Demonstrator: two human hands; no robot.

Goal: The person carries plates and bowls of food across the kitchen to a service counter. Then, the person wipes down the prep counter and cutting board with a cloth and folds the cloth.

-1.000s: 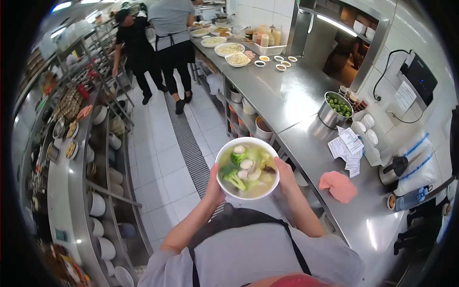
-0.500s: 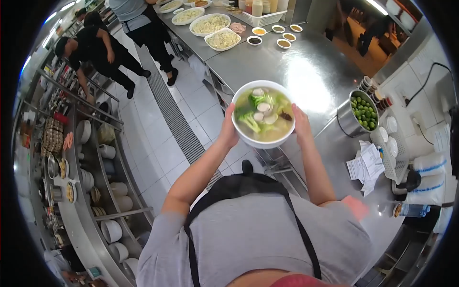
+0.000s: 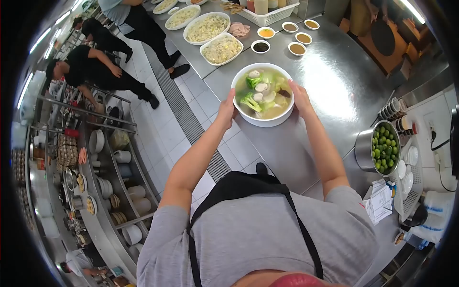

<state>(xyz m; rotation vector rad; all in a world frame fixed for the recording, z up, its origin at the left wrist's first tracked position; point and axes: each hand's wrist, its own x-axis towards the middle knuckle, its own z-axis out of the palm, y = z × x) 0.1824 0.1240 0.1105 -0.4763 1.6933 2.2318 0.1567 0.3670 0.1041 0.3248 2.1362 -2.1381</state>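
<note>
Head view shows our left hand [image 3: 226, 113] and right hand [image 3: 301, 99] on opposite sides of the soup bowl [image 3: 264, 120], fingers clamped on it. Round, with no long axis, it lies midway between them, over the surface [image 3: 334, 103]; we cannot tell whether they touch.

Worktop [image 3: 277, 146]: metal, smooth, glossy, light glaring off it. Bowl [image 3: 265, 122]: smooth, glossy. Pot [image 3: 364, 150]: shiny metal. Basket [image 3: 275, 18]: plastic. Apron [image 3: 239, 189], shirt [image 3: 267, 229]: matt cloth. Slips [image 3: 381, 203]: paper. Floor [image 3: 153, 158]: smooth tile.
</note>
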